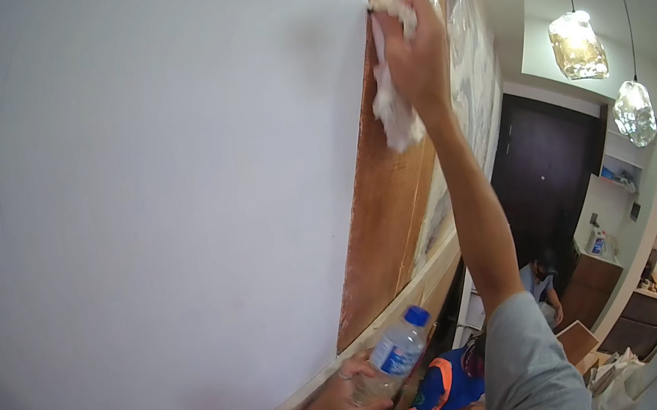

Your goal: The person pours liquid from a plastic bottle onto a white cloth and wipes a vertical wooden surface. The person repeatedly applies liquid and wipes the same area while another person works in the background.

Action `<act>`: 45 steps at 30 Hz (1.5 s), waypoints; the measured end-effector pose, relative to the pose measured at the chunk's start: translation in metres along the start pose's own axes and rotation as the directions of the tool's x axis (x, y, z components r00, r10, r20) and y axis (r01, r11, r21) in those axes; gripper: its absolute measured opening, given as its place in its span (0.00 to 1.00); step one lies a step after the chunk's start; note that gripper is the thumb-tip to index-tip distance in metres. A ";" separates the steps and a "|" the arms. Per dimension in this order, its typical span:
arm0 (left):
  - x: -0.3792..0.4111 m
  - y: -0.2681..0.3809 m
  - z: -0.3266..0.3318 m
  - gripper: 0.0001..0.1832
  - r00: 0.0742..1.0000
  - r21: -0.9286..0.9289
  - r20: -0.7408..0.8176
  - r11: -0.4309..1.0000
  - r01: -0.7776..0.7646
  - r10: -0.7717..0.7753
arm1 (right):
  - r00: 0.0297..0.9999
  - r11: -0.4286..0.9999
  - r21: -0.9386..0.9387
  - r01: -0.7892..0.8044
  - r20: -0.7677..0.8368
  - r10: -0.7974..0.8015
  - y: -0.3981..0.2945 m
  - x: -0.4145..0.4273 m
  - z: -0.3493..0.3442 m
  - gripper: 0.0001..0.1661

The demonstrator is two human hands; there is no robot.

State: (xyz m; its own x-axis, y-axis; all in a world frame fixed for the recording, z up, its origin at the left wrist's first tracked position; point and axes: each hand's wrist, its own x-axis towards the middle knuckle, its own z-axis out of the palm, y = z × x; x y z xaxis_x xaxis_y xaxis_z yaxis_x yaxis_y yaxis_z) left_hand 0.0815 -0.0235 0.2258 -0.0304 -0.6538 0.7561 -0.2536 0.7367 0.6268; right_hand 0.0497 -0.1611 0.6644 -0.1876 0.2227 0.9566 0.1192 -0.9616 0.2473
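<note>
My right hand is raised at the upper middle, its fingers closed on a crumpled white cloth that lies against a brown wooden panel. The panel's surface looks glossy and borders a pale wall. Lower down, my left hand grips a clear plastic bottle with a blue cap and a blue label. The bottle is tilted, and its cap points up and to the right.
Plastic sheeting covers the surface beside the panel. Two people, one in blue and orange, one near the dark door, are below right. Pendant lamps hang at right. A cabinet stands by the door.
</note>
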 end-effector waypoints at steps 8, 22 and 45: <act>0.003 -0.007 0.016 0.44 0.961 0.015 0.092 0.966 0.259 -0.260 | 0.998 0.993 -0.115 0.016 -0.052 -0.022 0.028 0.085 0.004 0.18; 0.012 -0.011 0.015 0.49 0.982 -0.010 -0.018 0.983 0.186 -0.186 | 0.954 0.947 -0.173 0.270 -0.081 -0.287 0.053 0.085 0.006 0.18; 0.004 0.000 0.008 0.54 0.968 0.041 -0.051 0.968 0.249 -0.247 | 0.989 0.987 -0.061 -0.146 0.004 0.147 0.027 0.119 0.006 0.21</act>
State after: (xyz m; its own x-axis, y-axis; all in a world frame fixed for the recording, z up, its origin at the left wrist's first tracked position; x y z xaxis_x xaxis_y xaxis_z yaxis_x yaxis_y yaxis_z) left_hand 0.0733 -0.0273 0.2272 0.0821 -0.8058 0.5865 -0.2925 0.5431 0.7871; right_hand 0.0360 -0.1594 0.7855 -0.1639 0.0801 0.9832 0.0857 -0.9918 0.0951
